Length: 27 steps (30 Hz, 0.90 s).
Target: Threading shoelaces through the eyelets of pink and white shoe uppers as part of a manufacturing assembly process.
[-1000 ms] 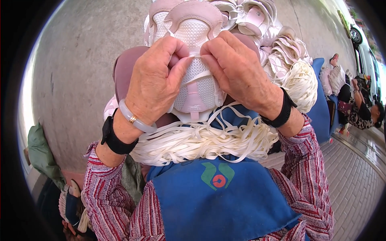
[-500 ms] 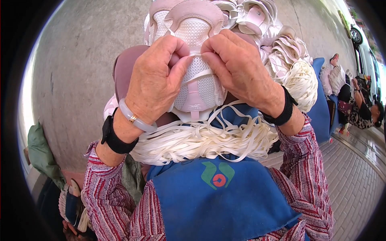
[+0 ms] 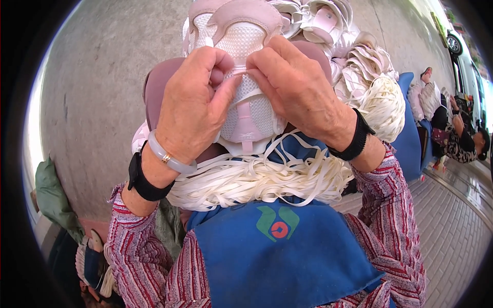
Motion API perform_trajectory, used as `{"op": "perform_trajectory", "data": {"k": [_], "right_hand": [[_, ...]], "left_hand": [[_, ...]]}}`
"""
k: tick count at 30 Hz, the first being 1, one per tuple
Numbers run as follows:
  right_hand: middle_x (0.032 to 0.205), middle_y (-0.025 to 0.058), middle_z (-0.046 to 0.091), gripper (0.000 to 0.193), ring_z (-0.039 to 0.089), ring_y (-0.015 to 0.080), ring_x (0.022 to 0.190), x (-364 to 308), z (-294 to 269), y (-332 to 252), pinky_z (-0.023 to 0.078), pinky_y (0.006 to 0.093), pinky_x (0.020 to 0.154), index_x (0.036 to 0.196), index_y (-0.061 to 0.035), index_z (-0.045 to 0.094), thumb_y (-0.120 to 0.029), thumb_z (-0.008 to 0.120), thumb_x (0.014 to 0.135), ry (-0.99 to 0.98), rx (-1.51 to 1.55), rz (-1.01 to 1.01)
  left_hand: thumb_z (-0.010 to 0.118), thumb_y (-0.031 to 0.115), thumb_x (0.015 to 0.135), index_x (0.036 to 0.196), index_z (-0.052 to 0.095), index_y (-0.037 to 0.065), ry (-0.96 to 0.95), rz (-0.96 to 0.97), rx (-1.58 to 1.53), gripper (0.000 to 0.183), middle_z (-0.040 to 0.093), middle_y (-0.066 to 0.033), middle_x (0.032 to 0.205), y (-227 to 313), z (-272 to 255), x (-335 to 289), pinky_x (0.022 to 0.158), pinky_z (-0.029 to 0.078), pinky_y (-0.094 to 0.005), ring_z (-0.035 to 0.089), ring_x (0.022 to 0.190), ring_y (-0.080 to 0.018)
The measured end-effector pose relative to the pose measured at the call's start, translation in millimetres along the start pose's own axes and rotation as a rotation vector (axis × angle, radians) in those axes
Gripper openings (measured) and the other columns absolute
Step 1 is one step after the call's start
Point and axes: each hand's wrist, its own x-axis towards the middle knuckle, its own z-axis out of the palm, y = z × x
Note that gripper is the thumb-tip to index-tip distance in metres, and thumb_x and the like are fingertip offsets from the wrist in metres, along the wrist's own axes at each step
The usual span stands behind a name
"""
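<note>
A white mesh shoe upper with pale pink trim rests on my lap, its toe end toward me. A flat white shoelace crosses its front. My left hand is closed in a pinch at the left eyelet edge, and a white bit of lace pokes out above its fingers. Opposite it, my right hand pinches at the right eyelet edge; its fingertips hide most of the lace there. Between me and the upper, a thick bundle of loose white laces lies across my blue apron.
Stacked shoe uppers lie beyond my right hand, beside a coiled bunch of white laces. A blue chair stands at the right. Another person sits farther off. A green sack is at the left.
Both hands have shifted slightly left, the right one more, bringing its fingertips closer to the upper's middle. The white lace end now shows above my left fingers.
</note>
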Motion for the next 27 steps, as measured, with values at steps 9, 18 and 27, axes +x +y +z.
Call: {"op": "perform_trajectory", "data": {"k": [9, 18, 27], "right_hand": [[0.084, 0.0137, 0.056, 0.015, 0.06, 0.032, 0.073, 3.1, 6.0, -10.2, 0.048, 0.039, 0.062, 0.093, -0.0022, 0.057, 0.001, 0.061, 0.079, 0.104, 0.066, 0.034], [0.084, 0.0119, 0.058, 0.011, 0.059, 0.0286, 0.072, -0.8, -4.1, -9.1, 0.047, 0.0362, 0.062, 0.091, -0.0027, 0.061, -0.002, 0.066, 0.081, 0.151, 0.041, 0.083], [0.083, 0.0119, 0.051, 0.013, 0.054, 0.0299, 0.075, 0.2, 7.9, -13.9, 0.044, 0.0392, 0.067, 0.089, -0.0013, 0.056, -0.002, 0.064, 0.079, 0.12, -0.153, 0.05]], "left_hand": [[0.071, 0.01, 0.083, 0.093, 0.055, 0.001, -0.085, -0.536, -0.316, 0.02, 0.059, -0.0051, 0.075, 5.2, -16.8, -16.0, 0.057, 0.047, -0.0252, 0.055, 0.061, -0.0108], [0.068, 0.007, 0.083, 0.092, 0.057, 0.0, 0.016, -0.412, -0.259, 0.015, 0.06, -0.0085, 0.077, 4.3, -14.0, -15.2, 0.058, 0.047, -0.0278, 0.056, 0.062, -0.0159], [0.065, 0.001, 0.082, 0.091, 0.062, 0.001, -0.02, 0.089, 0.074, 0.01, 0.059, -0.0048, 0.079, 3.0, -21.2, 5.9, 0.057, 0.044, -0.0249, 0.054, 0.063, -0.0097]]}}
